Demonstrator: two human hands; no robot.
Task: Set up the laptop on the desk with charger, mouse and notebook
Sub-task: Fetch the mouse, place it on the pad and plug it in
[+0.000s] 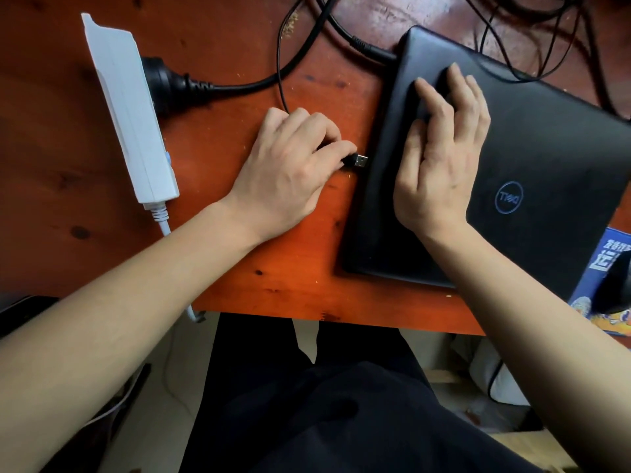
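Note:
A closed black laptop (532, 158) lies on the reddish wooden desk (239, 46), lid logo up. My right hand (440, 155) rests flat on the lid near its left side. My left hand (290, 169) pinches a black USB plug (358, 161), whose metal tip points at the laptop's left edge, a short gap away. The plug's thin black cable (279, 63) runs up the desk. A thick charger cable (372, 49) meets the laptop's far left corner. A black mouse (618, 285) sits on a blue mouse pad (590, 295) at the right edge, partly cut off.
A white power strip (129, 110) lies at the left, with a black plug (164, 80) in it and a thick black cable (246, 86) leading right. More thin cables tangle at the top right. The desk's front edge runs just below the laptop; my dark-clothed legs are beneath.

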